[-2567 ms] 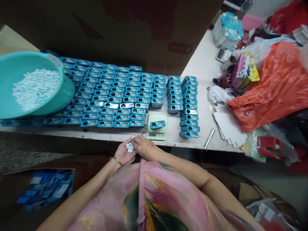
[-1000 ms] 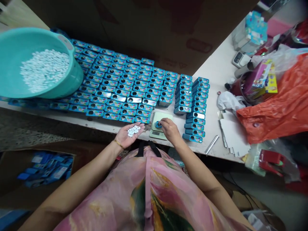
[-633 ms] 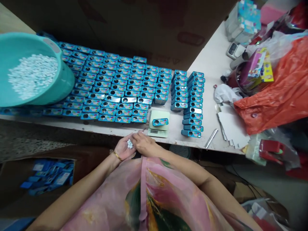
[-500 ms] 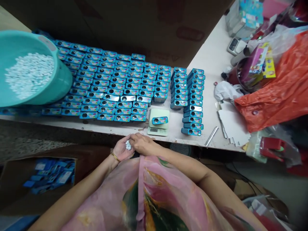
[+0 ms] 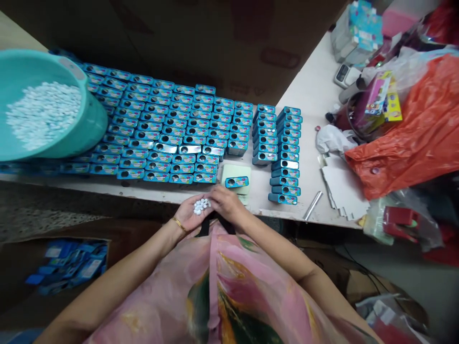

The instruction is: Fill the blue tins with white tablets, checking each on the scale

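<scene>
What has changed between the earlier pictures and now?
The right hand has let go of the small blue rectangular tin on the pale green scale and returned to the small white pellets in the left hand; then both hands eased forward, towards the scale. The tin remains on the scale; the turquoise plastic tub and rows of blue tins look unchanged.

Two bare hands come together in front of the body. The left hand (image 5: 191,210) lies palm up and slightly cupped, its fingers reaching toward the right. The right hand (image 5: 225,203) is back up, its fingers bent and bunched at the left one's fingertips, partly covering them. The left forearm (image 5: 132,270) slants inward from the lower left, a gold-coloured bracelet (image 5: 179,224) at the wrist. The right forearm (image 5: 276,248) angles in from the opposite side, its elbow bent, its wrist bare.
</scene>
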`<move>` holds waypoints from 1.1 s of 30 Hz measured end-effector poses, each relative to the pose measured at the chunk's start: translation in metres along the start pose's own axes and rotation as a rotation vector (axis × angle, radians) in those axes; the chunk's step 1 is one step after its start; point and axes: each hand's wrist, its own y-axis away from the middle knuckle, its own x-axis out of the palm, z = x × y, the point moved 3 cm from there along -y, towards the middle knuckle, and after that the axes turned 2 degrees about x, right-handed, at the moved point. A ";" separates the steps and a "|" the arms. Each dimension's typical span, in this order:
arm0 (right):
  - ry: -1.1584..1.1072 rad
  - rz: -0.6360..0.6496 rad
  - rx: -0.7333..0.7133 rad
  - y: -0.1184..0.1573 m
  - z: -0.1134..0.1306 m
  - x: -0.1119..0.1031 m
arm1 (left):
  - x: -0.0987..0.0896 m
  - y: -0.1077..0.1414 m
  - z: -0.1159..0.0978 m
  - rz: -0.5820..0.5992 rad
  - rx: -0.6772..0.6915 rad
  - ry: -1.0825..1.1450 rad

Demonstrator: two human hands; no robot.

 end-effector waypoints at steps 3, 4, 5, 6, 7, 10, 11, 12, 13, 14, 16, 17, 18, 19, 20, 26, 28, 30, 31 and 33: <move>-0.090 -0.165 0.111 -0.003 -0.028 -0.022 | 0.016 -0.006 -0.004 0.011 -0.004 -0.006; -0.095 -0.187 0.147 -0.003 -0.037 -0.027 | 0.019 -0.008 -0.005 0.012 -0.010 -0.010; -0.094 -0.193 0.176 -0.004 -0.045 -0.030 | 0.021 -0.008 -0.006 0.013 -0.013 -0.015; -0.089 -0.189 0.196 -0.003 -0.051 -0.031 | 0.022 -0.008 -0.007 0.017 -0.014 -0.019; -0.079 -0.180 0.203 -0.003 -0.056 -0.031 | 0.022 -0.008 -0.008 0.024 -0.014 -0.021; -0.015 -0.156 0.185 0.001 -0.065 -0.028 | 0.019 -0.005 -0.008 0.034 -0.015 -0.024; 0.023 -0.150 0.175 0.003 -0.065 -0.028 | 0.018 -0.003 -0.007 0.033 -0.016 -0.024; 0.067 -0.142 0.167 0.005 -0.065 -0.029 | 0.016 -0.002 -0.007 0.029 -0.015 -0.023; 0.111 -0.136 0.164 0.007 -0.063 -0.030 | 0.015 -0.001 -0.007 0.026 -0.015 -0.021; 0.153 -0.138 0.166 0.009 -0.061 -0.032 | 0.014 0.000 -0.007 0.021 -0.016 -0.019; 0.207 -0.143 0.158 0.012 -0.048 -0.036 | 0.012 0.001 -0.006 0.016 -0.021 -0.013; 0.217 -0.132 0.133 0.013 -0.039 -0.035 | 0.011 0.001 -0.005 0.016 -0.021 -0.009; 0.223 -0.105 0.090 0.014 -0.027 -0.033 | 0.009 0.001 -0.004 0.020 -0.021 -0.007; 0.231 -0.057 0.037 0.013 -0.015 -0.029 | 0.006 0.001 -0.003 0.024 -0.020 -0.005; 0.244 0.004 -0.014 0.013 -0.002 -0.022 | 0.003 0.001 -0.001 0.028 -0.023 -0.003; 0.323 0.125 -0.021 0.009 0.010 -0.002 | -0.021 0.013 -0.002 0.003 -0.017 -0.001; 0.365 0.087 0.040 0.012 -0.009 -0.011 | -0.027 0.018 -0.006 -0.021 -0.004 -0.006; 0.400 0.074 0.097 0.017 -0.029 -0.023 | -0.030 0.022 -0.010 -0.037 0.009 -0.002; 0.409 0.063 0.121 0.020 -0.036 -0.030 | -0.030 0.023 -0.012 -0.038 0.018 0.004; 0.398 0.015 0.159 0.025 -0.041 -0.039 | -0.027 0.024 -0.014 -0.033 0.028 0.013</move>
